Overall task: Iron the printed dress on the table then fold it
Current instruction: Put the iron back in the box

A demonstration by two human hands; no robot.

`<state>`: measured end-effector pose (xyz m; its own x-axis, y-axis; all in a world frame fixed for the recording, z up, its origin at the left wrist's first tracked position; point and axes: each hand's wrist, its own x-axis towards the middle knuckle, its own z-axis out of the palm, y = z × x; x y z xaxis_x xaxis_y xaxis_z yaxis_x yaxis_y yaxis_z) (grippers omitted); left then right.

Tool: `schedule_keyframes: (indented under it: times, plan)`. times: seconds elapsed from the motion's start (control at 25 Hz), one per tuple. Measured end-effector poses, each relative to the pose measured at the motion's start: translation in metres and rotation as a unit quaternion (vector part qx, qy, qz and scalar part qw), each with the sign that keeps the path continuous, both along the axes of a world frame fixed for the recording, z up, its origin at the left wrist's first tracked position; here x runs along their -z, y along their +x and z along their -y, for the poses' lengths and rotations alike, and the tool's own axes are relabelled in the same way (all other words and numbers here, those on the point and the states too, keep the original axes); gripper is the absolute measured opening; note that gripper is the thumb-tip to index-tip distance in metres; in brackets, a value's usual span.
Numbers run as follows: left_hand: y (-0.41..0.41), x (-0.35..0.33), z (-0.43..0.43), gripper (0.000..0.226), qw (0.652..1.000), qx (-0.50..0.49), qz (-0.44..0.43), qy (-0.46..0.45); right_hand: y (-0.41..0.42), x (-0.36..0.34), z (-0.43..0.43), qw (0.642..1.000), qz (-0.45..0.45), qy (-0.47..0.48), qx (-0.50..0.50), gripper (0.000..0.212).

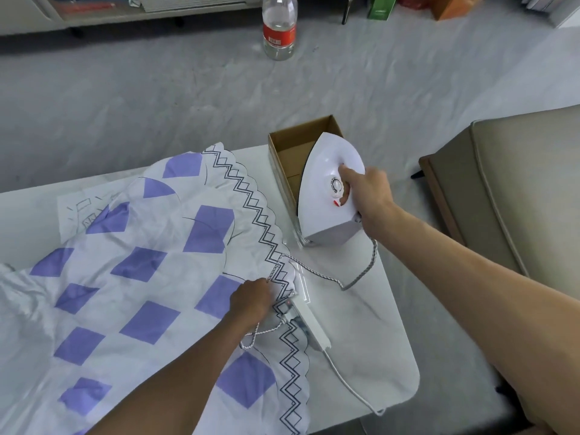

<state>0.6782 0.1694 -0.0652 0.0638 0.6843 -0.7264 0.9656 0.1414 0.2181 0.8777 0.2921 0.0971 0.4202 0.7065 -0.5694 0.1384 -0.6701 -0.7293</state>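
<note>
From the head camera I count one printed dress, lying crumpled over the left of the desk, and one white iron. The right hand is wrapped round the iron's handle, and the iron tilts with its nose over one open cardboard box. The left hand, fingers curled, pinches the single braided cord at the hem. Beside it lies one power strip, partly covered by the hem. One water bottle stands on the floor beyond.

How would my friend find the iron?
Start at the white table with the purple-diamond dress. At its far right corner sits an open cardboard box; the iron is right there, held by the right hand. It alone is white, pointed, with a round dial.
</note>
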Motion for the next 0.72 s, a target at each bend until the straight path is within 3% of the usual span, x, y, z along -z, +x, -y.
schedule_keyframes:
  times: [0.2, 0.24, 0.32, 0.4, 0.44, 0.6, 0.72]
  plan:
    - [0.054, -0.002, -0.006, 0.022, 0.986, -0.111, 0.106, -0.057, 0.018, 0.012, -0.005, 0.997, 0.029, -0.006, -0.066, 0.034]
    - [0.065, -0.004, -0.010, 0.024, 0.973, -0.158, 0.151, -0.075, 0.023, 0.011, -0.007, 0.994, 0.056, 0.002, -0.097, 0.029]
    - [0.084, -0.008, -0.019, 0.022, 0.914, -0.277, 0.254, -0.150, 0.031, 0.009, -0.015, 0.984, 0.097, 0.014, -0.146, 0.024]
    - [0.101, -0.015, -0.029, 0.013, 0.866, -0.332, 0.311, -0.206, 0.039, 0.008, -0.027, 0.981, 0.114, 0.017, -0.158, 0.025]
    - [0.106, -0.015, -0.033, 0.010, 0.865, -0.327, 0.320, -0.208, 0.042, 0.009, -0.037, 0.980, 0.117, 0.018, -0.157, 0.026]
    - [0.101, -0.015, -0.045, 0.016, 0.912, -0.259, 0.285, -0.137, 0.037, 0.015, -0.073, 0.976, 0.114, 0.007, -0.183, 0.026]
    - [0.080, -0.022, -0.054, 0.019, 0.895, -0.291, 0.309, -0.139, 0.024, 0.032, -0.087, 0.972, 0.098, -0.010, -0.215, 0.017]
